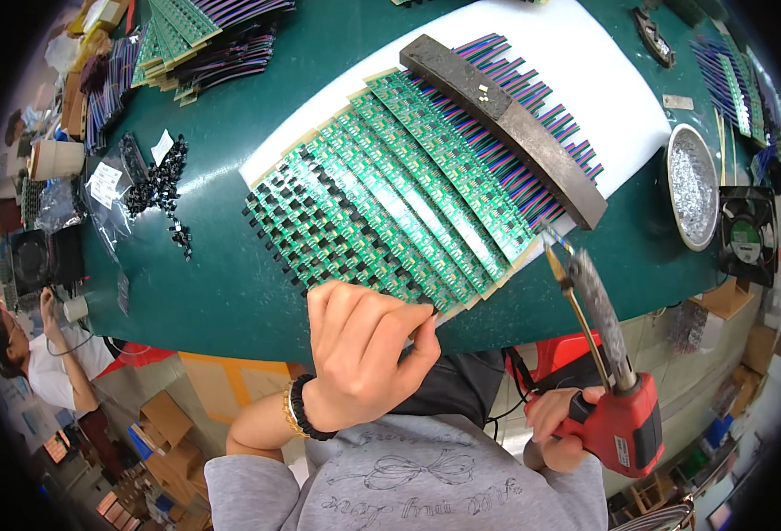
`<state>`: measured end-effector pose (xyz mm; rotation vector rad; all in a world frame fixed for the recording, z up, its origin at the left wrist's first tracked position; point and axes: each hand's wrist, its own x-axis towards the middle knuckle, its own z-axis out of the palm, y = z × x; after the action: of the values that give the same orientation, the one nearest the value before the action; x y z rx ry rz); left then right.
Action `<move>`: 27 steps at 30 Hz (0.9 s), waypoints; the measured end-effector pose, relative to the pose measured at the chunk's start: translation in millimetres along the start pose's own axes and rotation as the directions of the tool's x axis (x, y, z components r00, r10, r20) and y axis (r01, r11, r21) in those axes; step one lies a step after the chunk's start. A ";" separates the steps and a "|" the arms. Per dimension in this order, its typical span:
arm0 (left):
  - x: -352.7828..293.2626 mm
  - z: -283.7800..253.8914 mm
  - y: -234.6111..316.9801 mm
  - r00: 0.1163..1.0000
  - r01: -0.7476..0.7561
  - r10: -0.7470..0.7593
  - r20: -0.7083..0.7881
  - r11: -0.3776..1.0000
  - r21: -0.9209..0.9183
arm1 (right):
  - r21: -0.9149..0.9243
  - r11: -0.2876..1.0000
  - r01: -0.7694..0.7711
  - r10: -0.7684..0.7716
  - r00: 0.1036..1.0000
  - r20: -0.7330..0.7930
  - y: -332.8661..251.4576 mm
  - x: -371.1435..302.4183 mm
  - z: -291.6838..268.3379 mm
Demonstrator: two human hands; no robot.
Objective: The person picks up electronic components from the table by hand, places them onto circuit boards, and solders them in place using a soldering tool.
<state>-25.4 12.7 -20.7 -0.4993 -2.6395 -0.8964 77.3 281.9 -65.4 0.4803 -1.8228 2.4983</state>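
My left hand (pixel 359 350) is closed in a pinch at the near edge of several overlapping green circuit boards (pixel 399 190). A small black component (pixel 434 310) shows at its fingertips. Rows of similar black components (pixel 306 226) sit on the boards at the left. In my right hand (pixel 563 429) is a red soldering gun (pixel 629 429). Its tip (pixel 550 234) points at the boards' near right corner; I cannot tell whether it touches. A dark metal bar (pixel 505 124) lies across the coloured wires (pixel 545 102) running from the boards.
White foam (pixel 616 57) lies under the boards on a green table (pixel 204 292). Loose black components (pixel 160 181) and plastic bags lie left. A bowl of solder bits (pixel 693 186) and a fan (pixel 749 234) stand right. More boards (pixel 173 35) are stacked far left. Another person (pixel 45 358) sits left.
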 end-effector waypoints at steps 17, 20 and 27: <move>6.7 -3.5 3.3 0.997 0.072 -0.071 0.026 0.996 -0.060 | 0.169 0.979 0.115 -0.173 0.903 0.393 20.3 -75.4 -59.1; 7.3 -3.9 2.9 0.998 0.065 -0.063 0.026 0.996 -0.061 | -0.093 0.992 -0.083 0.100 0.975 0.199 -0.8 -67.2 -35.9; 8.4 -5.0 2.3 0.998 0.058 -0.056 0.031 0.996 -0.064 | -0.035 0.997 -0.072 0.076 0.983 0.164 -0.9 -38.6 -39.4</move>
<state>-31.1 13.2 -12.5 -0.4578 -2.6704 -1.0015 104.9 325.4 -85.1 0.6489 -1.9663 2.5456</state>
